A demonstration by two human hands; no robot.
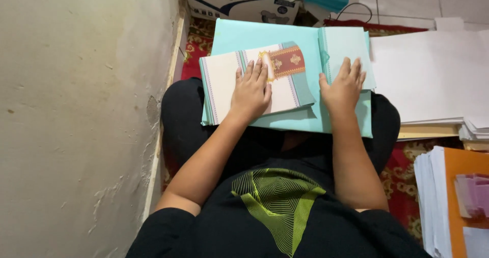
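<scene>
A large light-teal sheet [244, 36] lies across my lap. On its left part rests a stack of cream cards with teal borders and a red and gold ornament [288, 62]. My left hand [250, 91] lies flat on that stack, fingers slightly apart. My right hand [345, 85] presses flat on a second pile of pale teal-edged cards [346, 44] at the sheet's right side. Neither hand grips anything.
A plaster wall [76, 110] stands close on the left. A cardboard box [239, 1] sits beyond the sheet. Stacks of white paper [428, 74] lie to the right, with an orange sheet [466, 166] and pink slips [473, 194] nearer. A red patterned carpet [402, 181] covers the floor.
</scene>
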